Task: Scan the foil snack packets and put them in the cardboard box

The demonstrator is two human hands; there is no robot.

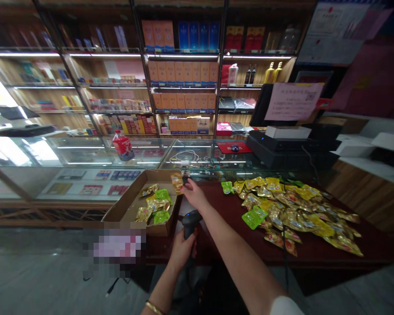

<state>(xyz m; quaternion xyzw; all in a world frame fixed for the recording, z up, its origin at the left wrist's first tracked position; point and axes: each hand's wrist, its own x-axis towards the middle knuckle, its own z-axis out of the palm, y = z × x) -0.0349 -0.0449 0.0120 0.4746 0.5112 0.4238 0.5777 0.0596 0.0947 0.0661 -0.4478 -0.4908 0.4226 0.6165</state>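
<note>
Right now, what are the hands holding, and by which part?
The left hand grips a black handheld scanner by its handle; the right hand pinches a small shiny gold packet by one edge.

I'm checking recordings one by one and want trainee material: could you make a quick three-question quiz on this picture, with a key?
1. Multiple choice: what does the left hand grip?
A) a pen
B) a black handheld scanner
C) a phone

2. True or false: the cardboard box holds only green packets.

3. Fill in: the right hand holds a small ____ near the box's edge.

Key:
1. B
2. False; in the cardboard box, gold packets lie with green packets.
3. packet
</note>
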